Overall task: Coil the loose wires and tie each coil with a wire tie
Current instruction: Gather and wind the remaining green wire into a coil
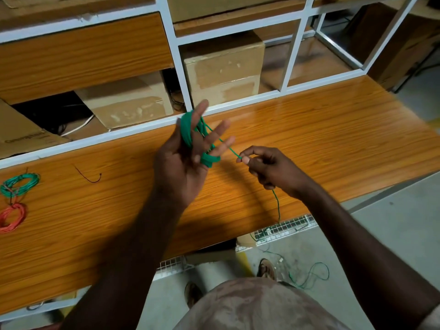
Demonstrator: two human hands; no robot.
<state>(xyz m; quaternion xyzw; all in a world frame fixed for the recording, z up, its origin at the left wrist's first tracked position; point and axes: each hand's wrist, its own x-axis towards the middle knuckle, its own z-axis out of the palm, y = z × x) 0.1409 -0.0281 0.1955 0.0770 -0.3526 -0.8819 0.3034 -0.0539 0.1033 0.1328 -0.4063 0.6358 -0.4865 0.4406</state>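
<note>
**Green wire wound round a hand**

The person stood at a wooden bench [309, 129] and held both arms out over it. The left hand [188, 158] was raised with its palm up and its fingers spread out straight. A green wire [187, 134] was looped many times round those fingers — a thick bundle that crossed from the first finger down to the little one.

One strand ran from the bundle to the right hand [269, 167], just beside it. That hand pinched the strand between thumb and first finger, and its other fingers were curled in. Below the right hand the wire hung down past the bench edge and lay in loose curls on the floor [381, 234], near the person's shoe [267, 267].

Far to the left on the bench lay two coils — a green coil [20, 184] and, just below it, a red coil [12, 217]. A thin tie seemed to be on the green coil, but it was too small to be sure. Near them lay a short dark wire piece [89, 177], bent in a curve and apart from the coils.

Behind the bench stood a white rack [178, 67] with cardboard boxes [223, 67] in it.
</note>
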